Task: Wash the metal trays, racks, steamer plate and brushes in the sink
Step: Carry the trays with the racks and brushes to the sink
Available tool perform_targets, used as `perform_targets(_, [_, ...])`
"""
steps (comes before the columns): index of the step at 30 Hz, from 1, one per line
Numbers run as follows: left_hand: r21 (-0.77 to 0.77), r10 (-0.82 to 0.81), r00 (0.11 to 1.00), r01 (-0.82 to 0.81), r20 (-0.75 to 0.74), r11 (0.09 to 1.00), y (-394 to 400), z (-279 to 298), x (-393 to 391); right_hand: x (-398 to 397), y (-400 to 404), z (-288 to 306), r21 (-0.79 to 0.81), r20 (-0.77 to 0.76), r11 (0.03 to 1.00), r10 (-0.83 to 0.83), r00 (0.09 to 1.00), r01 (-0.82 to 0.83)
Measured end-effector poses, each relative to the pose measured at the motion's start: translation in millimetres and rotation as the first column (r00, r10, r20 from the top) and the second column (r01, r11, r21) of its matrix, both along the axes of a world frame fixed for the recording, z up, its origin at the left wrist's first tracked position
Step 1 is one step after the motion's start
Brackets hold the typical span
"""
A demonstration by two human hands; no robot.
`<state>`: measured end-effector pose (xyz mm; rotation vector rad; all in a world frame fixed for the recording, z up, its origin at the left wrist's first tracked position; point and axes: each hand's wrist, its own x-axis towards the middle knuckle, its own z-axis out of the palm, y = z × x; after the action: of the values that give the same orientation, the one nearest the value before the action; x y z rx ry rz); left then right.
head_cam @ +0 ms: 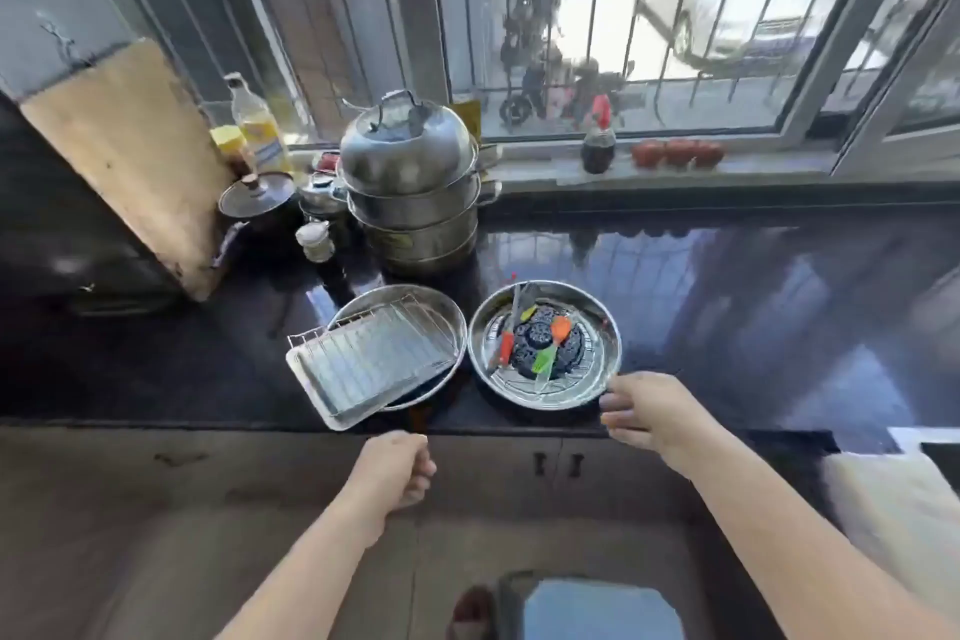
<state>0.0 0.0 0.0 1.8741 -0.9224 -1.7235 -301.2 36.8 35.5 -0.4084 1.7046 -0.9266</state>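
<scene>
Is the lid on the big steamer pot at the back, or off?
On: the domed lid sits atop the stacked steamer pot.

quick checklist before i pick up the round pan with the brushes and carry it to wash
1. Right hand at the round pan rim: ok, fingers near the edge, contact cannot tell.
2. Left hand free: ok, holds nothing.
3. Brushes inside the pan: ok, lying loose.
4. Rectangular tray stable: not ok, it overhangs the counter edge.
5. Sink in view: cannot tell.
</scene>
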Motion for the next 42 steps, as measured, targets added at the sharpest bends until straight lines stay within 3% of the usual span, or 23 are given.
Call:
perform_targets(4, [0.209,0.121,0.988,-0.099,-0.099,0.973,-34,-47,24,34,-24,-61,0.235,0.109,0.965,-0.150,0.983,0.121])
perform_targets(8, [0.309,0.318,0.923,-0.245,-0.217,0.919,-68,-74,28,55,-30,-92,0.330,0.118,0.927,-0.230,0.966,0.180])
perform_targets(13, [0.359,0.426,0.850,-0.310,-0.311,0.880,-96,-92,15,55,-46,-105,0.297,0.164,0.912,-0.340,0.926,0.282])
perform_targets(18, [0.310,0.479,0.835,-0.395,-0.272,0.865,-110,-103,13,45,-74,-110,0.249,0.188,0.911,-0.378,0.906,0.329])
perform_targets(28, [0.393,0.541,0.776,-0.409,-0.326,0.824,-123,-102,16,46,-96,-125,0.269,0.135,0.868,-0.464,0.876,0.418])
perform_targets(34, [0.341,0.549,0.785,-0.451,-0.289,0.825,-114,-93,20,43,-90,-122,0.225,0.121,0.842,-0.524,0.843,0.490])
perform_targets(42, [0.268,0.372,0.893,-0.305,-0.253,0.914,-80,-72,-5,5,-34,-107,0.164,0.182,0.780,-0.626,0.759,0.604])
